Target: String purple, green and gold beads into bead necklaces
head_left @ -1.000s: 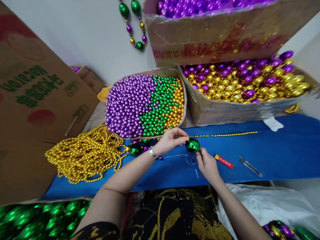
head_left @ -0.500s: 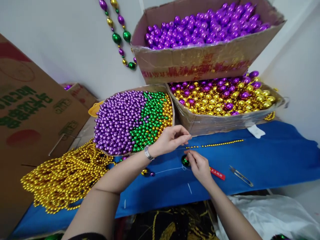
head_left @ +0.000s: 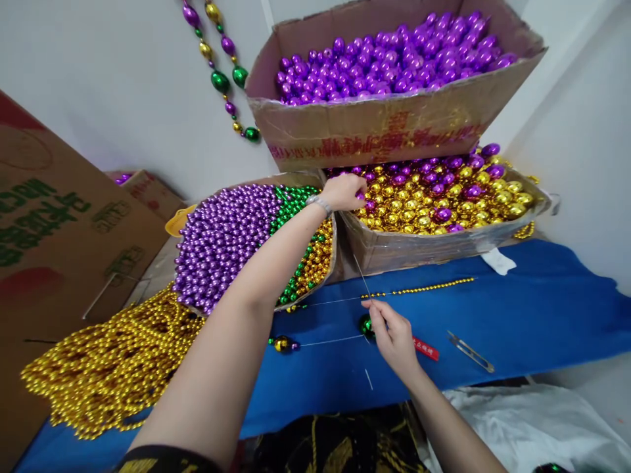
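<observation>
My left hand (head_left: 344,192) reaches into the near edge of a cardboard box of gold and purple beads (head_left: 404,203). Its fingers are curled round a purple bead (head_left: 361,195) at the fingertips. Low over the blue cloth, my right hand (head_left: 392,334) pinches a thin needle (head_left: 362,274) that points up and to the left. A large green bead (head_left: 365,325) sits beside the right fingers. From there a white thread (head_left: 328,341) runs left to a gold bead (head_left: 282,344) and small purple ones. Behind the hand lies a strand of small gold beads (head_left: 434,286).
A box of purple beads (head_left: 394,125) stands above the gold one. Left of it is a container of small beads (head_left: 221,243), with gold bead strands (head_left: 113,368) in front. Thread snips (head_left: 470,351) and a red label (head_left: 426,349) lie on the blue cloth (head_left: 552,309).
My left hand has left the right hand and moved up and away into the box of gold and purple beads. My right hand stays nearly in place, with the needle now plainly visible.
</observation>
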Motion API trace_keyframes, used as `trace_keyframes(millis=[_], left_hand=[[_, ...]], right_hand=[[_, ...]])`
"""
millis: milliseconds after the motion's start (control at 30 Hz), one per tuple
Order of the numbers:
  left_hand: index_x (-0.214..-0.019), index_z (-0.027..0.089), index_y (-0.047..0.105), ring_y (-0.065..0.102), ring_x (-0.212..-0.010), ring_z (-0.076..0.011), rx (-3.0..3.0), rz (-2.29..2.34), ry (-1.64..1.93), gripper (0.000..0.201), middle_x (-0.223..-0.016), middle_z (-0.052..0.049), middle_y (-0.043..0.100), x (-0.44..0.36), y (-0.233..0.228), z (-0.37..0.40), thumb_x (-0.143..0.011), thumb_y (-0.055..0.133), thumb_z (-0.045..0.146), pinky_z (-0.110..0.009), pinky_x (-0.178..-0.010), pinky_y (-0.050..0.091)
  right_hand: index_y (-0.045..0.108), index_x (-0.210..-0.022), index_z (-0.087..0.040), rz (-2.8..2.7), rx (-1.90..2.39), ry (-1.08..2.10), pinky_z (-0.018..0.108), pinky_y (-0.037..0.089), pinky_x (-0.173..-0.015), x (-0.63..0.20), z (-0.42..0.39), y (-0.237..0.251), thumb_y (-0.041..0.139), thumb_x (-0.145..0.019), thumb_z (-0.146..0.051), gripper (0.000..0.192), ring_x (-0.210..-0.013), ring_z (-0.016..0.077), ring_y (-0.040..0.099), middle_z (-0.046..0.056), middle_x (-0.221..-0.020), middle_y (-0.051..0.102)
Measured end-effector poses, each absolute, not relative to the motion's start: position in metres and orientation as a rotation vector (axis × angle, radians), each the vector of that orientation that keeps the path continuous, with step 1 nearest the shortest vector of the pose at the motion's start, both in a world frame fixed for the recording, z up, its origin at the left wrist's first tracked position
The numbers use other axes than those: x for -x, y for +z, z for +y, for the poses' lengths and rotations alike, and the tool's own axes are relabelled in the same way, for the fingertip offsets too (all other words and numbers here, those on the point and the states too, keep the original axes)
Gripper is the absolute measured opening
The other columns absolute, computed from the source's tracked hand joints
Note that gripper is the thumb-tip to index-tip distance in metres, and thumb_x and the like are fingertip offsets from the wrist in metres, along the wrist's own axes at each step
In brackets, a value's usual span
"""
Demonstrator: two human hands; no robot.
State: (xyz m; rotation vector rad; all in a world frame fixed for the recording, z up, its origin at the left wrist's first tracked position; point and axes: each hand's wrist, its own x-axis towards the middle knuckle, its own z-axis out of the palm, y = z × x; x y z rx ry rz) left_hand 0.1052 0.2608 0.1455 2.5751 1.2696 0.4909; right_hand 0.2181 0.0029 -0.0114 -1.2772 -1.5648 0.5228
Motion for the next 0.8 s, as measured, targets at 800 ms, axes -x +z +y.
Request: trace_keyframes(millis=[800], left_hand=[[-0.103,0.013,0.065,0.072,-0.091,-0.0208,-0.620,0.640,1.189,0.030,-0.097,-0.007,0.070,0.001,0.056,0.078,-0.077,0.074,0.025,-0.034,-0.088,0.056]], right_hand=[[0.066,-0.107,-0.016,-1.890,1.146,0.173,0.023,0.058,-0.079,-0.195,-0.017,-0.017,0.054,-0.094,-0.013,0.018,-0.085,0.0148,0.073,0.006,-0.098,0.076]])
